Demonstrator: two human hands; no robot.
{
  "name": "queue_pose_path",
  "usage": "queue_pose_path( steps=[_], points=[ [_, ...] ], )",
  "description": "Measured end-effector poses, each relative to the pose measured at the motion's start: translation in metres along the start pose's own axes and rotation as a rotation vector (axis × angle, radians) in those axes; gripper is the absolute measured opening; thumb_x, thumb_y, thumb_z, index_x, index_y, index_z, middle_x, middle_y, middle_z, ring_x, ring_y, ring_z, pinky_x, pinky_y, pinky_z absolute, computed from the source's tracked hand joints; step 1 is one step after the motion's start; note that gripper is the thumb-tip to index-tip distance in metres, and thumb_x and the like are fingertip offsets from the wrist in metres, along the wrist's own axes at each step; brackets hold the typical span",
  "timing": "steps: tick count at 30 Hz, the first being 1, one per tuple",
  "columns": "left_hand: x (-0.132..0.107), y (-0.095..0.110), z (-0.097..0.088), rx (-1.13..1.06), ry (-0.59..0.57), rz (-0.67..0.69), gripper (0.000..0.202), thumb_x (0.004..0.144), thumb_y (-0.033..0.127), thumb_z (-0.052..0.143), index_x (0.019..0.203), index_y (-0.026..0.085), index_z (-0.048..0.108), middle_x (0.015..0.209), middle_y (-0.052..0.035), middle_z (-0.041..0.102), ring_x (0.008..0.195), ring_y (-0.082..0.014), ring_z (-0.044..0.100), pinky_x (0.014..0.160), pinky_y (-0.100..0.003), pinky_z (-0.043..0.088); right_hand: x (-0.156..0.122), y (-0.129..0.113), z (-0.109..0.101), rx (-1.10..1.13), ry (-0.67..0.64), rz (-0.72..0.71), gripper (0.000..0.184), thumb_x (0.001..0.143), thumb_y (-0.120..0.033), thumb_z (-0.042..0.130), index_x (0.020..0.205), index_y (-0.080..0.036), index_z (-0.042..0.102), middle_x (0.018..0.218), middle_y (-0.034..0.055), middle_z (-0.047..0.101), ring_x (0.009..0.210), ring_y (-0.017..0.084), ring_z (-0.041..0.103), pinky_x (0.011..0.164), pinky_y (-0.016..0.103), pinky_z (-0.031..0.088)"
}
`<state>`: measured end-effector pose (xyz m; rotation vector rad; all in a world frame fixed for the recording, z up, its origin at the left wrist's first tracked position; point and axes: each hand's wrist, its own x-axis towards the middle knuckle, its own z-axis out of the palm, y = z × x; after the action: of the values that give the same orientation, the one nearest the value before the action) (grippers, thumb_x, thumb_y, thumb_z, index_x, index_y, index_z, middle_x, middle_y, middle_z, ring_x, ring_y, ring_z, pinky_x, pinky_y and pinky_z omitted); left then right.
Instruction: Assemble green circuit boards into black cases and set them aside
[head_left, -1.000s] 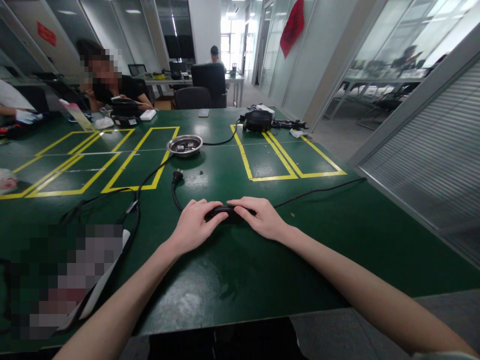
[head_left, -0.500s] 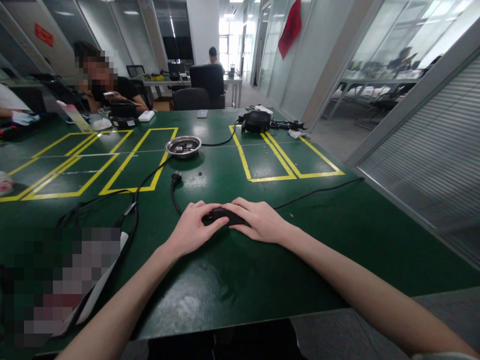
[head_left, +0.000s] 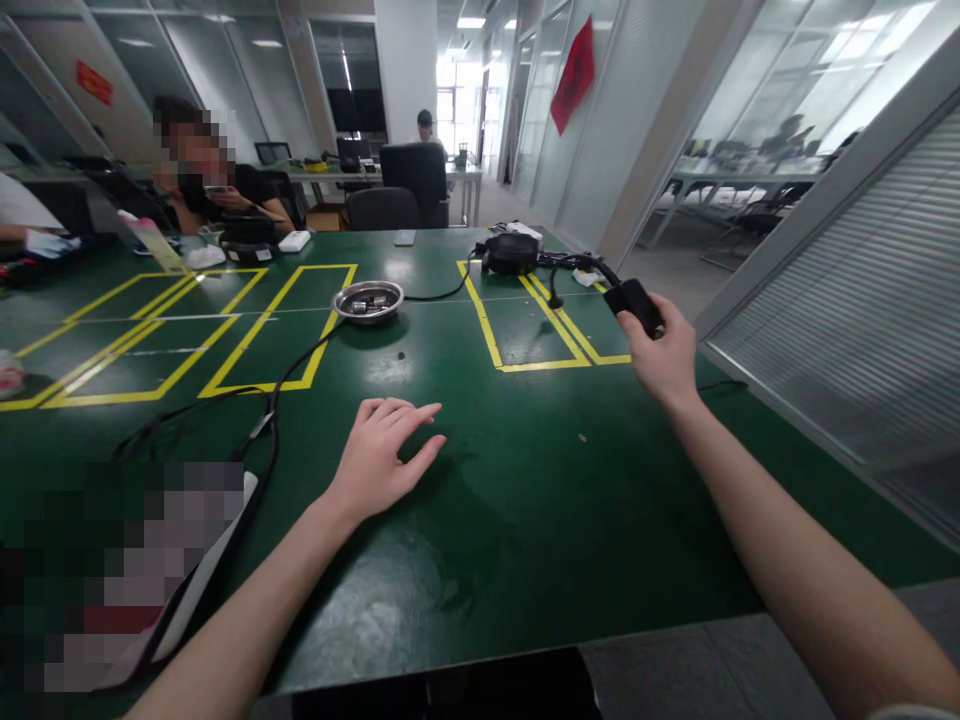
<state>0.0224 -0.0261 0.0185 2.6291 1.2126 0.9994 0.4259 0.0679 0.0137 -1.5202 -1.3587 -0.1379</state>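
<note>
My right hand (head_left: 661, 350) is raised over the right side of the green table (head_left: 525, 480), closed around a black power adapter (head_left: 634, 300). The adapter's short cable with its plug (head_left: 555, 298) dangles to the left above a yellow-taped rectangle (head_left: 547, 330). Another thin cable (head_left: 720, 385) runs off from under my wrist to the right. My left hand (head_left: 382, 450) lies flat on the table with its fingers spread, holding nothing.
A metal bowl (head_left: 368, 298) with small parts stands mid-table. A black device (head_left: 510, 252) with cables lies at the far side. Black cables (head_left: 255, 420) trail at the left. A person sits at the far left, another sits behind at a desk.
My right hand has lifted the black adapter off the table and carried it up and to the right, its plug swinging along. My left hand has let go and stays flat.
</note>
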Motion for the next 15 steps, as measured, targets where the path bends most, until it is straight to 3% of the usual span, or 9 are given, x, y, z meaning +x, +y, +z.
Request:
queue_pose_path(
  steps=[4,8,11,15],
  points=[
    [0.001,-0.003,-0.002,-0.005,0.037,-0.056,0.031,0.102,0.036,0.050,0.114,0.021,0.074,0.091,-0.0060,0.078,0.086,-0.0220,0.067,0.086,-0.040,0.046,0.001,0.037,-0.002,-0.183,-0.102,-0.011,0.048,0.087,-0.042,0.059,0.127,-0.014,0.065,0.120,0.0203,0.070,0.111,0.037,0.066,0.097,0.051,0.052],
    [0.000,-0.010,-0.007,0.018,0.086,-0.133,0.045,0.106,0.034,0.034,0.089,0.021,0.074,0.079,-0.0046,0.075,0.074,-0.0200,0.065,0.074,-0.037,0.045,-0.002,0.066,0.001,-0.239,-0.282,-0.032,0.046,0.084,-0.040,0.062,0.122,-0.015,0.068,0.117,0.0197,0.072,0.109,0.037,0.067,0.094,0.050,0.053],
    [0.000,-0.016,-0.010,0.031,0.108,-0.185,0.051,0.107,0.037,0.031,0.075,0.021,0.067,0.065,-0.0019,0.067,0.066,-0.0190,0.061,0.067,-0.034,0.044,0.001,0.075,0.003,-0.214,-0.378,-0.086,0.045,0.084,-0.040,0.063,0.121,-0.016,0.069,0.116,0.0179,0.073,0.107,0.035,0.067,0.094,0.049,0.053],
    [-0.001,-0.019,-0.012,0.031,0.129,-0.212,0.049,0.106,0.039,0.033,0.074,0.021,0.067,0.060,-0.0008,0.061,0.062,-0.0188,0.059,0.065,-0.033,0.043,0.005,0.077,0.006,-0.285,-0.372,-0.057,0.047,0.085,-0.041,0.063,0.122,-0.014,0.070,0.115,0.0191,0.072,0.105,0.035,0.067,0.093,0.049,0.053]
  ],
)
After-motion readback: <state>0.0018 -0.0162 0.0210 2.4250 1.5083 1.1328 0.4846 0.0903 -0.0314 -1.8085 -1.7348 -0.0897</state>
